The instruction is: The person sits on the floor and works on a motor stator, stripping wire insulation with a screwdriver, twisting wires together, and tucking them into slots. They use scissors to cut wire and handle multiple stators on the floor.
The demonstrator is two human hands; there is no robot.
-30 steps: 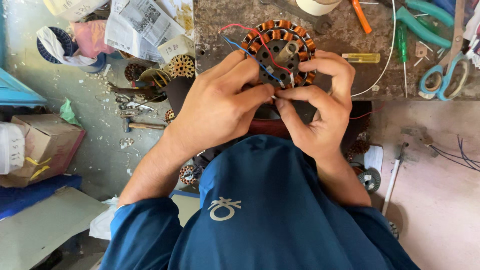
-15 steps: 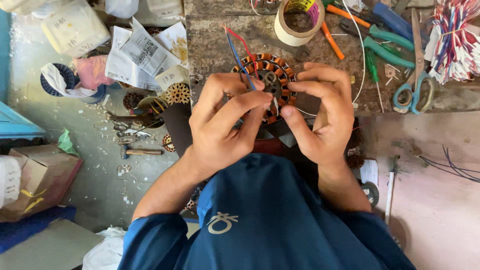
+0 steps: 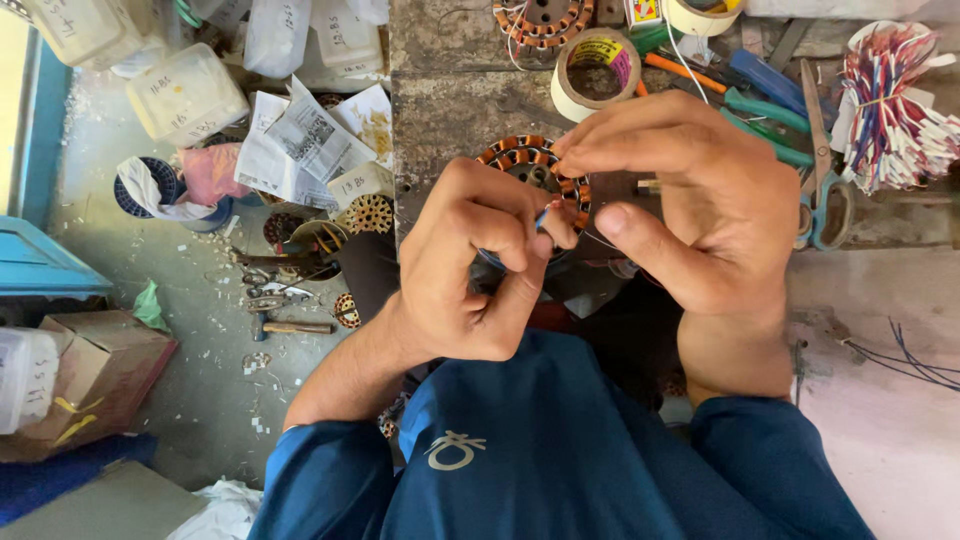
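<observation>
Stator (image 3: 520, 160) now mostly hidden, hands (image 3: 470, 270) closer

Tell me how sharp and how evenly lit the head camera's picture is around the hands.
Head view: soft, even daylight with no hard shadows; the left hand and right hand are slightly motion-blurred at the fingertips, while the stator ring with copper windings between them is fairly clear; the pale surface at lower right is washed out; the tape roll and scissors stay readable.

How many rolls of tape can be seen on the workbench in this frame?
2. One tape roll lies flat beyond the hands, near the bench's far edge; a second tape roll is cut off by the picture's top edge. Others may be hidden out of frame.
</observation>
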